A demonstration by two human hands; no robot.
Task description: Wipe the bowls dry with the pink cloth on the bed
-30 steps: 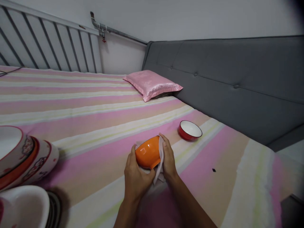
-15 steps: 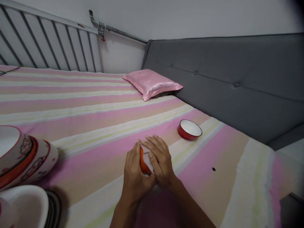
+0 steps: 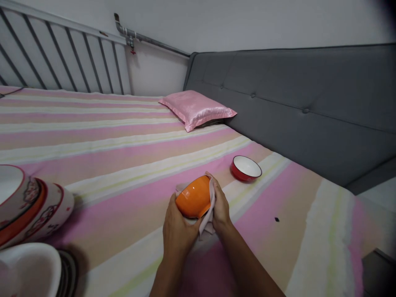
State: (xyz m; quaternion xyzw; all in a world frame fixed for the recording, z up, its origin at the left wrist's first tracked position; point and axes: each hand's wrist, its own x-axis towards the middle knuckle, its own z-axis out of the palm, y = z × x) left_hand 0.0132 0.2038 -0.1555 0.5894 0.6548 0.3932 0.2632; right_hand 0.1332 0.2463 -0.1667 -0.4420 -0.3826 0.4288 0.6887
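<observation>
Head view, lower centre of frame: orange bowl (image 3: 193, 201) tipped on its side, cupped from lower left by curled fingers of left hand (image 3: 177, 233), pale cloth (image 3: 208, 216) clamped against its right rim by right hand (image 3: 220, 206), both equally close; red bowl (image 3: 246, 168) apart, upper right.

Orange bowl (image 3: 193, 200): glossy, small, tipped on its side, outer wall facing the camera, mouth turned away. Held just above the striped bed (image 3: 123, 165), cupped from below by the left hand (image 3: 177, 233). Pale cloth (image 3: 205, 225): crumpled, wrapped over the bowl's right rim under the right hand (image 3: 220, 206), one end hanging down.
</observation>
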